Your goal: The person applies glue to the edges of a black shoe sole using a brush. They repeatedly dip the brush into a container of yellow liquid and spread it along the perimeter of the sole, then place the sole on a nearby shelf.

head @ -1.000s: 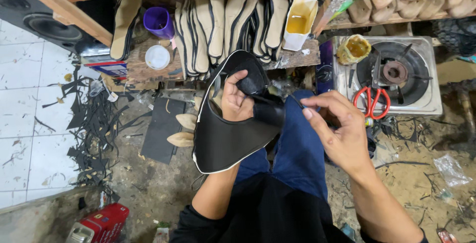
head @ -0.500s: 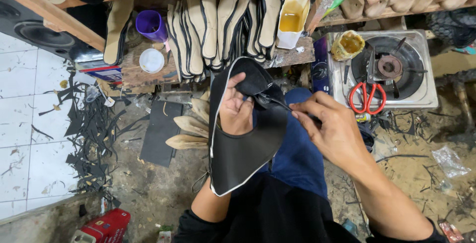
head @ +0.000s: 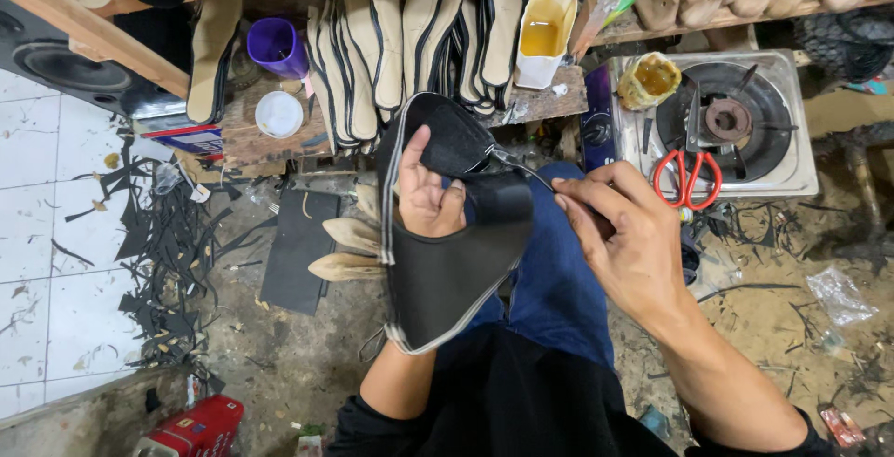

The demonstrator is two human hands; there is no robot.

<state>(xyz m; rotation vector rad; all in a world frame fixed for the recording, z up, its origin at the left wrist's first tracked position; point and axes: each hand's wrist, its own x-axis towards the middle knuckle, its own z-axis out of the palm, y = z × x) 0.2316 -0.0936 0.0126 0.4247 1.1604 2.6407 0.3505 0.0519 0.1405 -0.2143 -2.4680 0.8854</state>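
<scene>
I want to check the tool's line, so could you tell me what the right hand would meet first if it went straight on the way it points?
The right hand points up-left, holding a thin tool. Straight on, it would likely first meet the black shoe piece beside the left hand, though depth is unclear.

Scissors (head: 686, 177) on stove (head: 792, 163) (right side)

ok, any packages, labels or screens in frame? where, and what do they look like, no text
Red box: bottom left on the floor, rectangular, red with white print.
Flat pack: left of the bench, under the wooden beam, blue, white and red.
Clear plastic wrapper: right, on the dirt floor, crumpled.
No screens in view.
</scene>
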